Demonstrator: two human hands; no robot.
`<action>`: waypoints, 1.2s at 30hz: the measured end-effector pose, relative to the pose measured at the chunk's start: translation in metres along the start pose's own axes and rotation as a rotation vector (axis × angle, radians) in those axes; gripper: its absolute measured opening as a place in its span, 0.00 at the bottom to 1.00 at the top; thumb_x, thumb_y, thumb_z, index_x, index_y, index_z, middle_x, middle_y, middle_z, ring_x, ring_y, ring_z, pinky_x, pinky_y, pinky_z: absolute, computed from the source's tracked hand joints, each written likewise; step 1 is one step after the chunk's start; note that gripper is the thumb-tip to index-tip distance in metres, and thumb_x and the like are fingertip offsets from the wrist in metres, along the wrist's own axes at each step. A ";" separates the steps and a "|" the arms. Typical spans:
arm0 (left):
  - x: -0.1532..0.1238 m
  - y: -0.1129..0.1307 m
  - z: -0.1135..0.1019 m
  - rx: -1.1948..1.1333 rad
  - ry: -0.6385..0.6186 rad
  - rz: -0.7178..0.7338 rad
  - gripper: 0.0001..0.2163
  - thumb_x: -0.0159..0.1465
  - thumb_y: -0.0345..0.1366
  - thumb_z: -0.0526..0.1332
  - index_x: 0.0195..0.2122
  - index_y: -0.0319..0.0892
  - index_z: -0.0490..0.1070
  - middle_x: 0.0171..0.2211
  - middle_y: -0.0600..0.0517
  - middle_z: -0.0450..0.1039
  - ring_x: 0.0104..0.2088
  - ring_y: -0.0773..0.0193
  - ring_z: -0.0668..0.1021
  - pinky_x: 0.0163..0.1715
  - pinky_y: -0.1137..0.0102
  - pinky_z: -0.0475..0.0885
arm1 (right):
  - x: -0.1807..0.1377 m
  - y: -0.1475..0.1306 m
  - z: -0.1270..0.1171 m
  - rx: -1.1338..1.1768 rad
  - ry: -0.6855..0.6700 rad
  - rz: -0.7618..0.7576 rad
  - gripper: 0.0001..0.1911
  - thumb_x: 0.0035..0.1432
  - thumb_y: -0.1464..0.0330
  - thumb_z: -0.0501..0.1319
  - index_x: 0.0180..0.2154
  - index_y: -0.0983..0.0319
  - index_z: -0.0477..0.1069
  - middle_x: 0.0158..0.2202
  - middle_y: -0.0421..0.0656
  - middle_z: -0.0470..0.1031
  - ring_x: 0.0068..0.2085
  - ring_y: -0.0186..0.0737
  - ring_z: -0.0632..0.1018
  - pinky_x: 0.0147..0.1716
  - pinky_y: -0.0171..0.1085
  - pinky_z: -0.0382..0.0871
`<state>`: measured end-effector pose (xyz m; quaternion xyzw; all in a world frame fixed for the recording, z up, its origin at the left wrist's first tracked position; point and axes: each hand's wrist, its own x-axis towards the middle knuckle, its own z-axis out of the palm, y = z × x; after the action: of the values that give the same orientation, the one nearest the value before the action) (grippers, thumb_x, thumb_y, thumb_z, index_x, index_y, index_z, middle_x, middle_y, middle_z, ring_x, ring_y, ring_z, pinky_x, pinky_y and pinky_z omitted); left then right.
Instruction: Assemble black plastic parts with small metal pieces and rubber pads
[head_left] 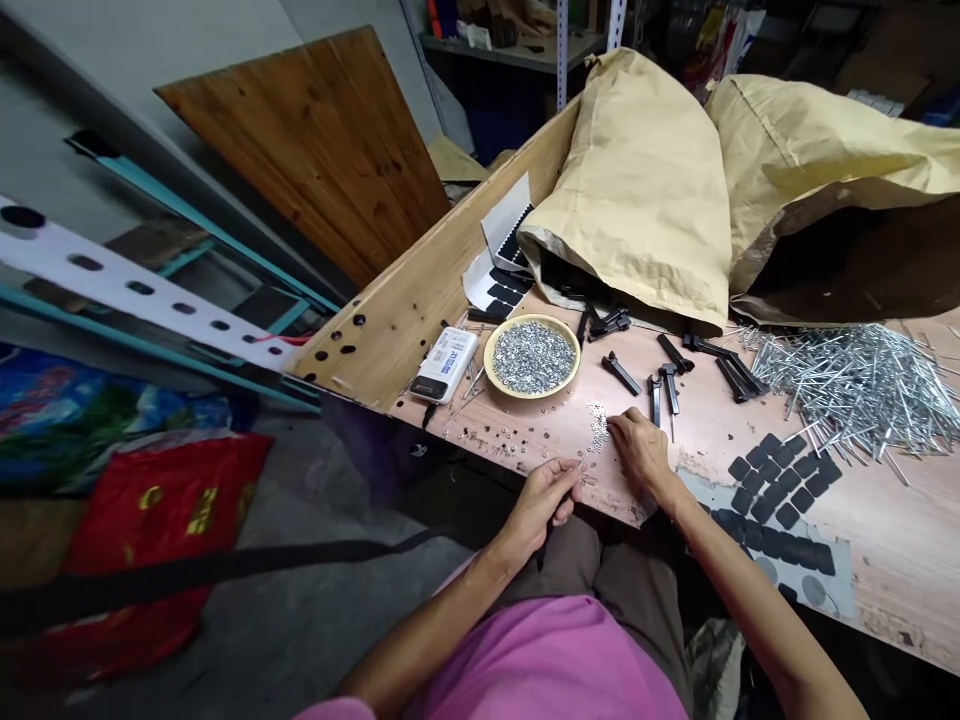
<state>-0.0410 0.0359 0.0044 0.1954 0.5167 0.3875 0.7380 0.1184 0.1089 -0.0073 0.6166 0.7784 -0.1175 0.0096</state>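
Observation:
My left hand point(550, 497) is closed at the table's front edge around a black plastic piece point(541, 556). A thin metal rod point(583, 461) sticks out past its fingertips toward the small nuts. My right hand point(642, 450) rests on the tabletop, fingers bent together beside a little patch of loose metal nuts point(598, 424). Whatever its fingertips hold is too small to make out. Behind both hands stands a yellow bowl point(490, 372) full of similar small metal pieces. Several black plastic parts with stems point(621, 375) lie beyond the right hand.
Thin metal rods point(870, 390) form a heap at the right. Black rounded pads point(780, 470) lie on a grey sheet near the front edge. Two large paper sacks point(637, 180) cover the back. A white box-like device point(450, 362) sits left of the bowl, beside a wooden side board point(450, 270).

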 end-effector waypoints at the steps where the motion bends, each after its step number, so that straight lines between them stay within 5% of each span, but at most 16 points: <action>1: 0.002 0.000 0.000 -0.004 -0.002 0.004 0.25 0.41 0.52 0.69 0.32 0.39 0.66 0.16 0.62 0.64 0.10 0.80 0.56 0.11 0.78 0.42 | 0.000 -0.001 0.000 -0.013 -0.006 -0.012 0.12 0.64 0.67 0.51 0.41 0.57 0.73 0.40 0.44 0.74 0.38 0.40 0.75 0.27 0.34 0.58; 5: 0.011 0.002 0.002 -0.005 -0.014 0.036 0.25 0.42 0.52 0.69 0.33 0.38 0.66 0.16 0.61 0.64 0.10 0.80 0.57 0.11 0.78 0.42 | 0.002 -0.001 0.004 0.069 0.045 -0.008 0.11 0.62 0.71 0.51 0.36 0.61 0.72 0.39 0.46 0.74 0.35 0.40 0.75 0.25 0.35 0.57; 12: 0.017 0.007 0.015 0.032 -0.068 0.098 0.26 0.46 0.51 0.68 0.39 0.35 0.70 0.16 0.61 0.62 0.11 0.80 0.56 0.12 0.78 0.43 | -0.018 0.005 0.009 0.842 0.367 0.089 0.05 0.53 0.67 0.56 0.29 0.60 0.69 0.27 0.40 0.74 0.28 0.36 0.74 0.29 0.35 0.67; 19: 0.012 0.003 0.038 0.134 -0.180 0.073 0.26 0.50 0.48 0.66 0.45 0.33 0.72 0.17 0.60 0.62 0.12 0.80 0.55 0.13 0.78 0.45 | -0.054 -0.001 0.000 1.227 0.449 0.207 0.10 0.50 0.62 0.63 0.34 0.59 0.68 0.30 0.42 0.77 0.31 0.38 0.78 0.31 0.36 0.72; 25: 0.007 0.003 0.051 0.123 -0.238 0.075 0.27 0.49 0.49 0.67 0.44 0.33 0.72 0.17 0.60 0.62 0.12 0.80 0.55 0.13 0.78 0.45 | -0.071 0.003 -0.002 1.216 0.594 0.172 0.08 0.53 0.65 0.63 0.34 0.58 0.67 0.31 0.41 0.78 0.32 0.38 0.80 0.33 0.37 0.75; 30: 0.002 0.003 0.056 0.189 -0.299 0.017 0.29 0.49 0.49 0.67 0.46 0.32 0.72 0.17 0.61 0.61 0.12 0.80 0.54 0.13 0.77 0.43 | -0.087 0.015 -0.006 0.808 0.719 -0.083 0.04 0.57 0.71 0.59 0.35 0.57 0.71 0.33 0.42 0.79 0.35 0.38 0.79 0.36 0.37 0.74; 36: -0.005 0.001 0.060 0.316 -0.327 -0.005 0.28 0.51 0.49 0.66 0.47 0.34 0.73 0.16 0.62 0.58 0.13 0.80 0.54 0.14 0.78 0.44 | -0.099 0.037 -0.020 0.846 0.520 -0.114 0.06 0.57 0.64 0.61 0.34 0.58 0.76 0.32 0.43 0.78 0.34 0.38 0.78 0.35 0.37 0.73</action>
<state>0.0125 0.0400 0.0316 0.3674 0.4451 0.2631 0.7731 0.1799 0.0260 0.0218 0.5316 0.6717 -0.2656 -0.4424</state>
